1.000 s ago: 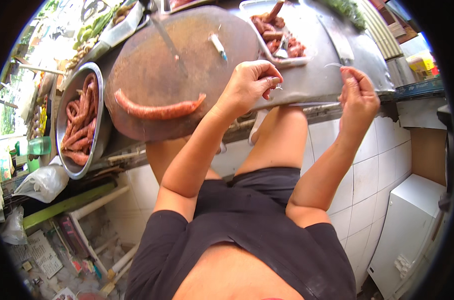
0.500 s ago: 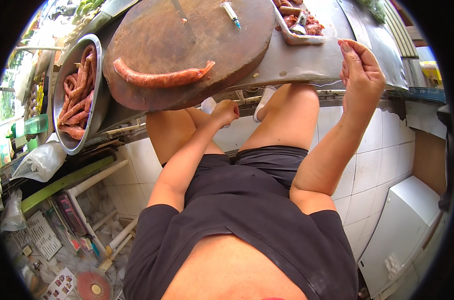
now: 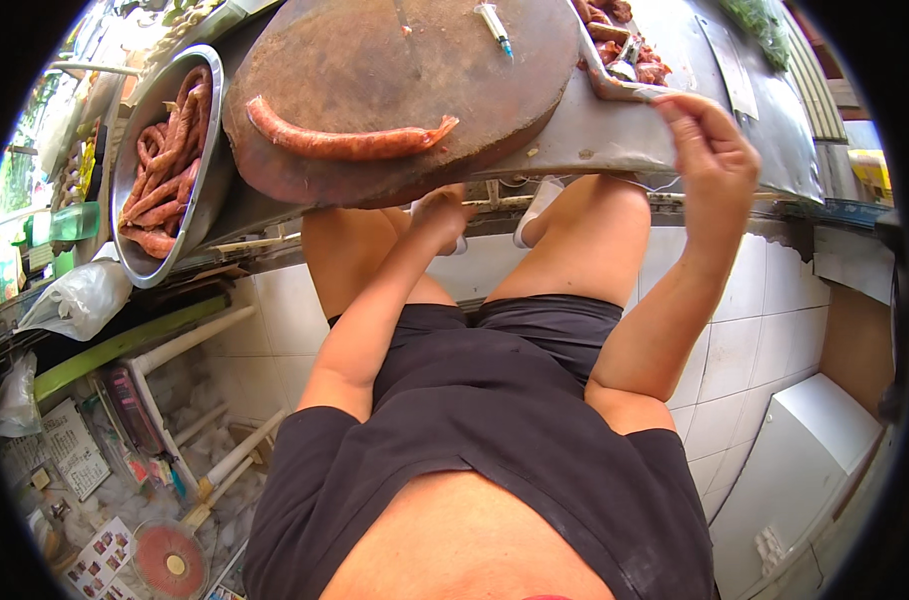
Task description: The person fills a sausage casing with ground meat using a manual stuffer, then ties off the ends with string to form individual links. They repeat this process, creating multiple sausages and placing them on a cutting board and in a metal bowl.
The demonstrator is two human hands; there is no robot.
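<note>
On the left we see a plastic bag (image 3: 86,296), and on its far side a metal bowl (image 3: 202,215) full of coiled sausages (image 3: 162,172). Low on the left, toward the near side, there is a red fan (image 3: 171,560). Right of the bowl we have a round brown board (image 3: 374,62). One sausage (image 3: 346,141) lies across its near part, gently bowed, its left end pointing to the far side and its right end ragged. The left hand (image 3: 442,212) is just off the board's near edge, well apart from the right one; its fingers are curled, and we cannot tell whether they grip anything. A syringe (image 3: 494,31) lies on the board's far right part. Farther right we find a white tray (image 3: 616,90) of cut meat (image 3: 654,73) on the metal table (image 3: 782,155). A pale thread (image 3: 662,187) runs to the right hand (image 3: 712,145), whose thumb and fingers are pinched together on it. Their tips overlap the tray's near corner in our view; we cannot tell whether they touch it. Greens (image 3: 755,32) lie at the far right.
</note>
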